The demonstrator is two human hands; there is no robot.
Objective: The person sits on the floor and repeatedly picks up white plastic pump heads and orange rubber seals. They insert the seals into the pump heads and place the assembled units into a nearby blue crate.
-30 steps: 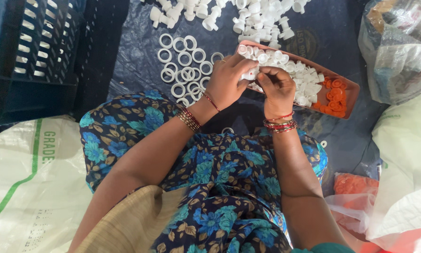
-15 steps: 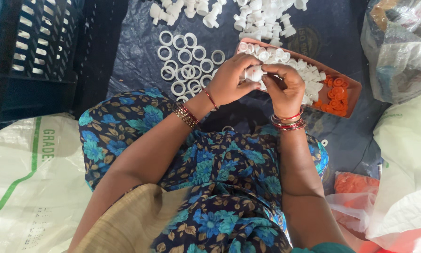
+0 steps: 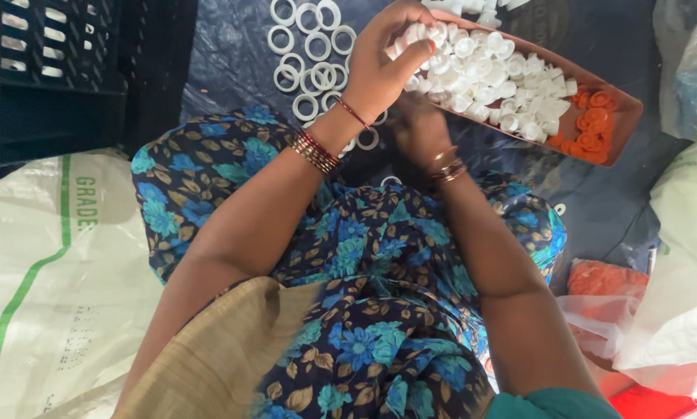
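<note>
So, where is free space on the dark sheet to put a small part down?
Bare sheet lies past the tray, before the clear bag, and below the tray near the knee. Crowded: the rings by the left hand, and the tray.

The right hand (image 3: 420,128) lies under the left hand (image 3: 387,62) and in its shadow; its fingers and any held part cannot be made out. The left hand's fingertips cover a small white piece, shape unclear. The tray (image 3: 626,116) has its far end cut off by the top edge. The rings (image 3: 310,54) continue past that edge. The bag (image 3: 690,70) at right is blurred, contents unreadable.
</note>
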